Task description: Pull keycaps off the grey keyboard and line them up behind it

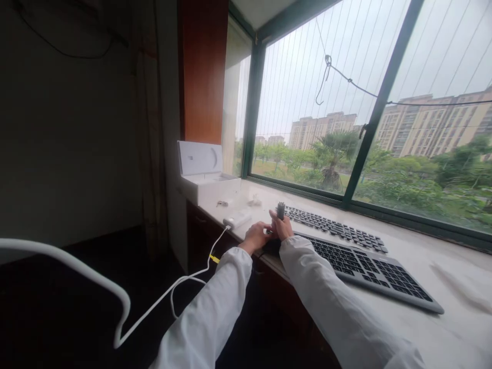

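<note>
Both hands met at the near left end of the counter [442, 266], by the window. The right hand [282, 228] was closed around a small dark object [281, 209], which stood upright above the fingers; what it was could not be told. The left hand [257, 237] lay just beside the right, fingers curled and touching it; whether it gripped anything could not be told. Under both hands sat something dark at the left end of the near keyboard [369, 269], too hidden to name.

The near keyboard, grey with black keys, ran along the counter to the right. A second keyboard [334, 228] lay just behind it, nearer the window [346, 102]. Left of the hands lay a white charger [237, 219], its cable [169, 292] dropping off the edge and looping towards the floor. Behind that stood an open white box [205, 174], lid upright, at the counter's far left. Small pale bits lay between box and keyboards, too small to tell. Both arms wore white sleeves [215, 307]
</note>
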The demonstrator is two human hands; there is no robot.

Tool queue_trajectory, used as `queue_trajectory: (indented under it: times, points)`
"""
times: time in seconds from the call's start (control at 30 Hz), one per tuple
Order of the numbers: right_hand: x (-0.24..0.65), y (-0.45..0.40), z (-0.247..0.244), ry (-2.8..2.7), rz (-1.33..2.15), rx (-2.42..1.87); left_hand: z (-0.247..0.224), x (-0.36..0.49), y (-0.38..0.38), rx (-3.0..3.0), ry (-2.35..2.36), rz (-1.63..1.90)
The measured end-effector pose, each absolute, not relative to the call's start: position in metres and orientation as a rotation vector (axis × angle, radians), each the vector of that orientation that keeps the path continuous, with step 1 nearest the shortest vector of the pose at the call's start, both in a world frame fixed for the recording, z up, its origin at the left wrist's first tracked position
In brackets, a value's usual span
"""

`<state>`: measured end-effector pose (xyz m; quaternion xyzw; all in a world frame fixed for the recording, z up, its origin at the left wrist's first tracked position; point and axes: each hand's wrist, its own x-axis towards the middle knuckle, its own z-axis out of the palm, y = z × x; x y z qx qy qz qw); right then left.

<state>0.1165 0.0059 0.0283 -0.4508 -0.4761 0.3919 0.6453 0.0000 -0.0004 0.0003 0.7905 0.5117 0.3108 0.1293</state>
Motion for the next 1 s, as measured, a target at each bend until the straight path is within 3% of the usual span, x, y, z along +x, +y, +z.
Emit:
queue_trajectory:
  times: [0.7,1.0]
  points:
    - [0.1193,0.0059,0.0249,-1.192,0.949,-0.833,0.0031,0.0008,-0.0011,2.278,1.466,0.89]
    - [0.1209,0.0079,0.0224,-1.225,0.822,-0.866,-0.0002,0.0003,0.0024,2.271,1.394,0.947]
